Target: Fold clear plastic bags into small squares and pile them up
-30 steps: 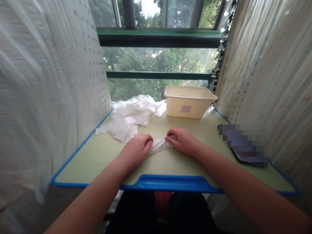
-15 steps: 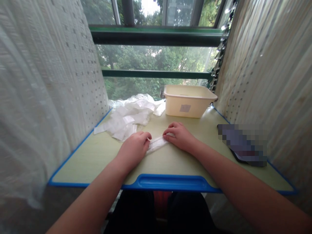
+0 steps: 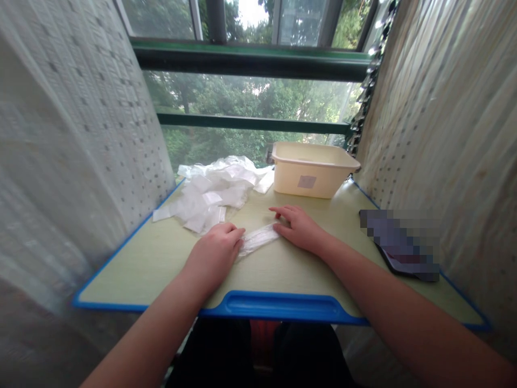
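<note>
A folded strip of clear plastic lies slantwise on the table between my hands. My left hand is closed on its left end, fingers pressed together. At the other end, my right hand rests with its thumb on the plastic and its fingers apart, the index finger stretched out to the left. Behind my left hand spreads a loose heap of white, translucent plastic bags.
A cream bin with a small label stands at the back right. A pixelated dark flat object lies at the right. The table has a blue rim with a tray groove in front. Curtains hang on both sides.
My right hand's fingers have spread and its index finger has lifted off the plastic. My left hand has shifted slightly left, and more of the strip shows between the hands.
</note>
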A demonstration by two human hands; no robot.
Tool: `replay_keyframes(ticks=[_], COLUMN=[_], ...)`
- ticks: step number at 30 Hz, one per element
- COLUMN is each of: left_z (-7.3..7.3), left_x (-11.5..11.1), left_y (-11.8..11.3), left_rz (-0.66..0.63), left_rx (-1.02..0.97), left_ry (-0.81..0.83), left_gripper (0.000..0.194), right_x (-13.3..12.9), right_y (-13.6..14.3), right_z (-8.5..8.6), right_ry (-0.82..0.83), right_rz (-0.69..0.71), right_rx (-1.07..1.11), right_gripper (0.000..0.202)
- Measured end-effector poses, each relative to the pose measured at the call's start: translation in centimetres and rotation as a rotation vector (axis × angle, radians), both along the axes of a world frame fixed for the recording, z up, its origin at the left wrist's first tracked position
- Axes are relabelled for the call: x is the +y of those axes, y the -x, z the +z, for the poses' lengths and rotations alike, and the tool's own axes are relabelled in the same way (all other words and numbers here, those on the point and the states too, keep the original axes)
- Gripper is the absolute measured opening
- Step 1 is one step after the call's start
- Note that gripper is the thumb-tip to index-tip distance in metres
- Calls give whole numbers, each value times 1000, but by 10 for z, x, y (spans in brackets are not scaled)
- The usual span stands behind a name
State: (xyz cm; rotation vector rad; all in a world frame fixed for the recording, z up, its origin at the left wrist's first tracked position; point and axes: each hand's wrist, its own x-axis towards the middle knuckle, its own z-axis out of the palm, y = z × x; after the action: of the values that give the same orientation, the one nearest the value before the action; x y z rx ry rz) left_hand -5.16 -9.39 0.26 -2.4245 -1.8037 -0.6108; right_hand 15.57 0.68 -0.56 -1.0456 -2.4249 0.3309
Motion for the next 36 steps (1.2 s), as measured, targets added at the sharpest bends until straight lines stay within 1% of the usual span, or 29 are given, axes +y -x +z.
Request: replay_keyframes(ticks=[2, 5, 8, 13, 16, 18, 21, 24, 27, 31, 36], left_z=[1, 6, 11, 18, 25, 29, 33, 34, 33, 37, 42], left_x=[1, 2, 6, 18, 22, 22, 20, 20, 22, 22, 20], left_y=[-2, -3, -1, 10, 15, 16, 17, 18, 19, 23, 27], left_rz=[-3, 14, 40, 79, 62, 49, 77, 83, 86, 49, 32], left_rx=[8, 15, 3, 2, -13, -68, -177, -264, -327, -422, -679], left_ry=[15, 47, 98, 274, 394, 440, 512, 596, 601, 718, 782], left_gripper=[24, 24, 23, 17, 14, 15, 16, 18, 23, 27, 27], right_x=[0, -1, -4, -12, -16, -17, -17, -17, -18, -20, -22], right_y=[1, 3, 4, 7, 8, 8, 8, 9, 9, 9, 7], right_z=[1, 3, 5, 9, 12, 14, 16, 16, 16, 17, 17], right_ry=[-7, 8, 26, 129, 196, 216, 241, 249, 250, 357, 545], right_rz=[-5, 15, 44, 28, 18, 55, 106, 85, 89, 70, 50], right_rx=[-21, -18, 7, 14, 30, 38, 53, 67, 92, 196, 274], right_gripper=[33, 17, 10, 7, 18, 20, 17, 17, 17, 18, 18])
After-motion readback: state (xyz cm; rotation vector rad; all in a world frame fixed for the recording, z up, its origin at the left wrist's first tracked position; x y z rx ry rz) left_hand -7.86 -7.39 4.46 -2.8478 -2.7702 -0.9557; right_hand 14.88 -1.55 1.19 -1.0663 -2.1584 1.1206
